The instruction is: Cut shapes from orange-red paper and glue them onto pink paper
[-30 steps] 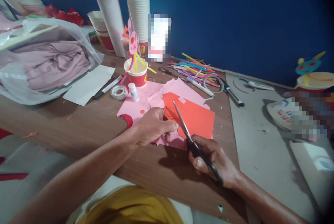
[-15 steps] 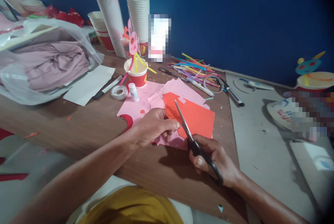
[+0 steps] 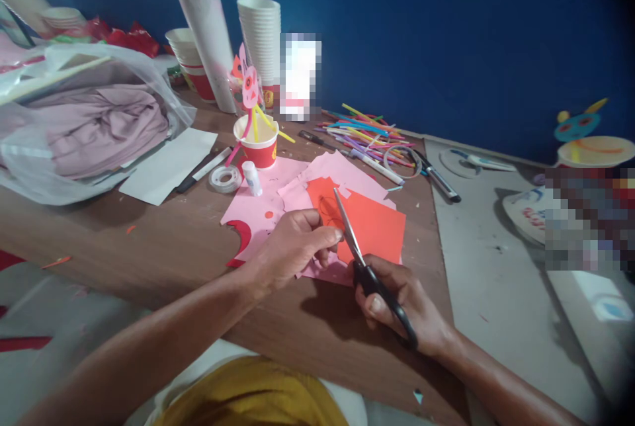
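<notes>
My left hand [image 3: 302, 241] is closed, thumb against fingers, pinching orange paper [image 3: 328, 206] that carries dark drawn outlines. Whether this piece is separate from the larger orange sheet [image 3: 377, 222] behind it, I cannot tell. In my right hand [image 3: 397, 300] are black-handled scissors [image 3: 358, 254], held through the handle loops. Their blades look nearly together and point up and away, just right of my left thumb, over the orange sheet. Pink paper [image 3: 325, 171] with cut, uneven edges lies beneath. A white glue stick [image 3: 252, 178] stands on the pink paper, beside a tape roll [image 3: 225, 179].
A paper cup [image 3: 262, 151] holding a pink paper figure stands behind the pink paper. Colourful sticks [image 3: 362, 131], a marker [image 3: 380, 167] and a cutter knife [image 3: 440, 178] lie at the back right. A plastic bag [image 3: 94, 118] fills the left; stacked cups [image 3: 260, 36] stand behind.
The view has shifted slightly. The outlined orange paper and my left hand have moved a little rightward relative to the orange sheet. Both hands keep their hold.
</notes>
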`<state>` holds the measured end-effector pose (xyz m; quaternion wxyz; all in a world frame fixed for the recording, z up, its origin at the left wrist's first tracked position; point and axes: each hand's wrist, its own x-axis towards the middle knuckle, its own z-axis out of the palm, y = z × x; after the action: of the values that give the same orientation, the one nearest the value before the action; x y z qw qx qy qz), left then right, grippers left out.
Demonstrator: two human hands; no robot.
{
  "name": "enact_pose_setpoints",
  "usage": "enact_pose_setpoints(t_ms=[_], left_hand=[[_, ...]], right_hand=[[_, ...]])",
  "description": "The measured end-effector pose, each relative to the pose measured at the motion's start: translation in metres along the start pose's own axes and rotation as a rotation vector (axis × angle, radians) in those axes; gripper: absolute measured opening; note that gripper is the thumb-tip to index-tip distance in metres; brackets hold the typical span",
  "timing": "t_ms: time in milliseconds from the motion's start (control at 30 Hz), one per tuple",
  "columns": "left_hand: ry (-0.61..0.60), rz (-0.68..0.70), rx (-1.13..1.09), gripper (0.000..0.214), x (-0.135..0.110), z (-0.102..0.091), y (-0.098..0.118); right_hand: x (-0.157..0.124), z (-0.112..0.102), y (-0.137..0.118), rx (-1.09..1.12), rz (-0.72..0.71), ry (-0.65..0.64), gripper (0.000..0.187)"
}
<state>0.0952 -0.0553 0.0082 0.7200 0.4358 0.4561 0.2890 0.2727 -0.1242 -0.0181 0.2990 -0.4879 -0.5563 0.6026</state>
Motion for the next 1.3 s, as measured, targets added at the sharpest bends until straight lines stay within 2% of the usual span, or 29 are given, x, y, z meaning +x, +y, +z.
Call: enact_pose_setpoints(t_ms=[633,1300], left_hand=[[-0.009,-0.018,0.031,0.011,-0.0005,-0.0016,0.0065],[-0.03,-0.017,-0.008,0.008,0.0005,-0.0023,0.0083]], right_hand=[[0.0,0.0002,0.0015,-0.021,-0.058,-0.03,0.039],[-0.0013,0.0011,-0.002,-0.016,-0.006,-0.013,0.04]])
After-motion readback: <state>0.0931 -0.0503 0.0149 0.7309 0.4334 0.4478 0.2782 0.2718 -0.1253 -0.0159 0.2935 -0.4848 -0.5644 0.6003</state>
